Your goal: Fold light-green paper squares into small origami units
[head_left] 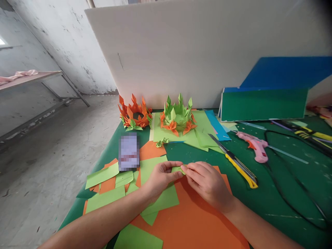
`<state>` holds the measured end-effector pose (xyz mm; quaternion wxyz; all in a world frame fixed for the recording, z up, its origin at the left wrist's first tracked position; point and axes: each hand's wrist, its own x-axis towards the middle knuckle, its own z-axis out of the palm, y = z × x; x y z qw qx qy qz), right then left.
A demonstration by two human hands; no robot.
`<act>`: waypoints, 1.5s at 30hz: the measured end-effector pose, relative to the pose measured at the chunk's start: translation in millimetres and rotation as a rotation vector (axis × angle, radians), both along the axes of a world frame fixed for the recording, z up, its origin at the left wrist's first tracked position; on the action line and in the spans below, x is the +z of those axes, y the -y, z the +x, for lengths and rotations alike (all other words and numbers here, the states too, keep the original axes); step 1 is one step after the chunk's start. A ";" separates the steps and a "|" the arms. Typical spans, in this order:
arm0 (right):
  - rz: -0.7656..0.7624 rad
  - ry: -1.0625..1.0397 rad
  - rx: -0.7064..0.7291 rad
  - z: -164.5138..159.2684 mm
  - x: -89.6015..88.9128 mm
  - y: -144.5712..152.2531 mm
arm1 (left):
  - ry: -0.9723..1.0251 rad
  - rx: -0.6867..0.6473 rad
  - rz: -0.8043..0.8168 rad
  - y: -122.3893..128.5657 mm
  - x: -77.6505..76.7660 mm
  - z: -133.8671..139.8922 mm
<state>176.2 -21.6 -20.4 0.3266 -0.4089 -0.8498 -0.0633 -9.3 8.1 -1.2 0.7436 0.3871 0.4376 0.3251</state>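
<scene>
Between my two hands is a small folded piece of green paper (pixel 177 169), partly hidden by the fingers. My left hand (pixel 163 178) pinches it from the left, and my right hand (pixel 206 181) pinches its right end with thumb and fingers. Below lies a large orange sheet (pixel 192 221), with green sheets (pixel 166 200) overlapping it. Farther back stand an orange paper crown (pixel 133 114) with green trim and a green paper crown (pixel 178 114) with orange flowers. Small curled green paper pieces (pixel 161 142) lie just beyond my hands.
On the right are a yellow utility knife (pixel 240 167), a pink glue gun (pixel 255 145) with a black cord, and yellow-black tools (pixel 311 133). A blurred rectangular object (pixel 129 152) lies left. A white board (pixel 194 52) and a green panel (pixel 264 103) stand behind. The table's left edge drops to the floor.
</scene>
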 end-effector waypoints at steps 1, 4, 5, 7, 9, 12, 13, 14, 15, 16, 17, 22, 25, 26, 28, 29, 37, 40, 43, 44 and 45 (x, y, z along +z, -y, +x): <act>-0.001 0.010 0.000 -0.1 0.0 0.0 | 0.002 -0.001 -0.001 -0.1 -0.3 -0.5; -0.005 0.038 -0.002 -0.3 0.2 -0.4 | -0.006 -0.001 0.013 -0.4 -1.1 -1.5; -0.006 0.042 -0.005 -0.4 0.4 -0.5 | -0.015 0.001 0.018 -0.5 -1.3 -1.6; -0.012 0.041 -0.012 -0.7 0.9 -0.8 | -0.030 0.011 0.018 -0.6 -1.5 -1.4; -0.013 0.037 -0.014 -1.0 1.5 -0.7 | -0.035 0.015 0.014 -0.6 -1.4 -1.0; 0.015 0.032 -0.009 -1.1 1.7 -0.2 | -0.026 0.009 0.024 0.2 -0.5 -0.6; 0.027 0.031 -0.007 -1.1 1.6 0.0 | -0.024 0.007 0.031 0.6 -0.1 -0.6; 0.035 0.032 -0.003 -1.0 1.4 0.2 | -0.021 0.008 0.038 1.0 0.3 -0.5; 0.038 0.033 0.000 -1.0 1.3 0.4 | -0.022 0.006 0.038 1.4 0.6 -0.5; 0.037 0.035 0.004 -1.1 1.3 0.5 | -0.026 0.013 0.037 1.6 0.9 -0.4; 0.032 0.036 0.006 -1.2 1.3 0.5 | -0.031 0.016 0.030 1.6 1.2 -0.3; 0.005 0.038 0.003 -2.0 2.7 0.0 | -0.044 0.016 0.040 0.0 1.4 0.4; -0.008 0.034 -0.003 -2.0 3.1 0.0 | -0.040 0.016 0.050 -0.4 0.9 -0.1; -0.013 0.032 -0.003 -1.8 2.9 0.2 | -0.041 0.015 0.049 -0.3 0.8 -0.4; -0.024 0.026 0.002 -1.6 2.3 0.7 | -0.042 0.015 0.047 0.0 0.9 -0.8; -0.035 0.019 0.005 -1.4 1.9 0.9 | -0.038 0.016 0.046 0.0 1.0 -1.0; -0.429 -0.531 -0.005 -1.6 1.6 -1.9 | -0.089 0.023 0.123 -1.4 0.4 1.9; -0.665 -0.739 -0.038 -2.2 1.8 -3.8 | -0.207 -0.012 0.301 1.5 -0.7 3.8; -0.824 -0.753 -0.011 -2.7 1.9 -4.6 | -0.276 -0.063 0.431 5.8 -1.9 4.5; -0.840 -0.738 -0.017 -2.8 2.0 -4.7 | -0.276 -0.069 0.443 7.0 -2.1 4.6; -0.844 -0.726 -0.024 -2.8 2.1 -4.7 | -0.268 -0.074 0.444 8.1 -1.9 4.8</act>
